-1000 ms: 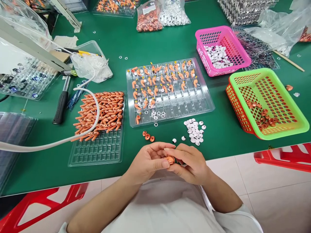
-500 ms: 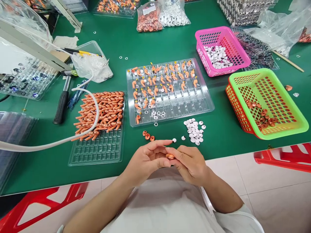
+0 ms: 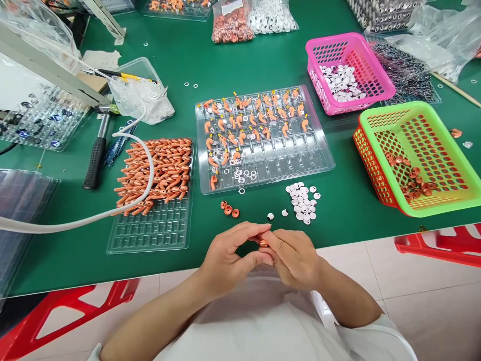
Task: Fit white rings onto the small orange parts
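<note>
My right hand (image 3: 295,255) pinches a small copper-coloured cup (image 3: 263,243) between thumb and fingers, close to the table's front edge. Around it curves my left hand (image 3: 233,253), thumb and fingers apart, its fingertips touching my right hand; nothing shows in its grasp. Several copper cups (image 3: 235,212) lie on the green table just beyond my left hand. Two white discs with dark marks (image 3: 270,216) lie beyond my fingertips, and a pile of similar discs (image 3: 301,200) is to their right.
A clear tray (image 3: 300,155) holds curved orange pieces and white rings. Left are a tray of copper parts (image 3: 161,175), a white tube (image 3: 75,229) and a hammer (image 3: 94,160). Pink (image 3: 387,95) and green (image 3: 464,200) baskets stand right. Red stools (image 3: 75,311) show below the table.
My left fingertips have come against my right hand, and less of the copper cup shows between my fingers. The whole view has shifted slightly.
</note>
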### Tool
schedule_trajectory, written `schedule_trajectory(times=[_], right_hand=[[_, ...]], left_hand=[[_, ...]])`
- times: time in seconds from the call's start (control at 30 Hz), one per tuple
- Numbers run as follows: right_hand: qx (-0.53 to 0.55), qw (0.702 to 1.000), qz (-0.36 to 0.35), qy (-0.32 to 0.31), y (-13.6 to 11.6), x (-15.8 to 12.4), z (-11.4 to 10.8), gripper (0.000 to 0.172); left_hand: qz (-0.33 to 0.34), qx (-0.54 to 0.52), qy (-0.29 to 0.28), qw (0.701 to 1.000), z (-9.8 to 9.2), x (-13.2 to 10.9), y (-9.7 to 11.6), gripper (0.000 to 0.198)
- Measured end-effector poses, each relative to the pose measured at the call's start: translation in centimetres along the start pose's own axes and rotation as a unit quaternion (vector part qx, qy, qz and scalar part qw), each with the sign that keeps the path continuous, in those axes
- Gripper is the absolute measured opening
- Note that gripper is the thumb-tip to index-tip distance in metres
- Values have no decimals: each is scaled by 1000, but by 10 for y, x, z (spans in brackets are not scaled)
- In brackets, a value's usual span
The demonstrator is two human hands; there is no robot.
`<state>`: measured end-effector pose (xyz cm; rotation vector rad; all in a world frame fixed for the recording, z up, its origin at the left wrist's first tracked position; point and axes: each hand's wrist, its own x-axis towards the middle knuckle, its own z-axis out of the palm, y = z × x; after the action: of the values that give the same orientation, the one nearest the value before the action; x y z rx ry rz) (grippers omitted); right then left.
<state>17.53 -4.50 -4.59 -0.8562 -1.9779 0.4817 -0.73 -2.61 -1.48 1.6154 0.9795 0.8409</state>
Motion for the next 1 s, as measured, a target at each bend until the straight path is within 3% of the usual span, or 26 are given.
schedule_trajectory(times=[0.4,0.63,0.73,0.83,0.9,1.0], right_hand=[[28,999,-11,28,1,-2,6,46],[40,999,-8,18,4,0,8,36],[55,997,46,20,0,4,6,29],[55,986,156,16,-8,9,1,22],[54,969,239,23,-12,10,-1,19],[42,949,308,53,-14,8,-1,19]], left_hand=[[21,-11,3,1000,1,-2,1,41],[-38,-32,17,999,0,-2,-1,38],[-75,-48,18,996,-1,1,1,39],[-71,-39,21,996,1,3,2,48],[-16,38,54,998,3,3,-1,54],[113,185,122,969,3,3,-8,28]])
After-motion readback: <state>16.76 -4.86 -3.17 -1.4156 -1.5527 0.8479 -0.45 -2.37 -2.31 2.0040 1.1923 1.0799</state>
